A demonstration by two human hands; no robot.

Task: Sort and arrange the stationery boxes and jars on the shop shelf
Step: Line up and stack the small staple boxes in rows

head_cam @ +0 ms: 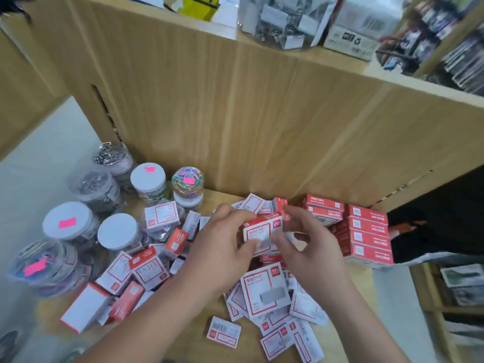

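Red-white box (262, 228) between the fingers (235, 214)

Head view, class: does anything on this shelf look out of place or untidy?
Yes. Small red-and-white boxes lie jumbled across the shelf's middle, tilted, overlapping, facing different ways, unlike the neat red stack at right. The left hand and right hand grip one box above the heap.
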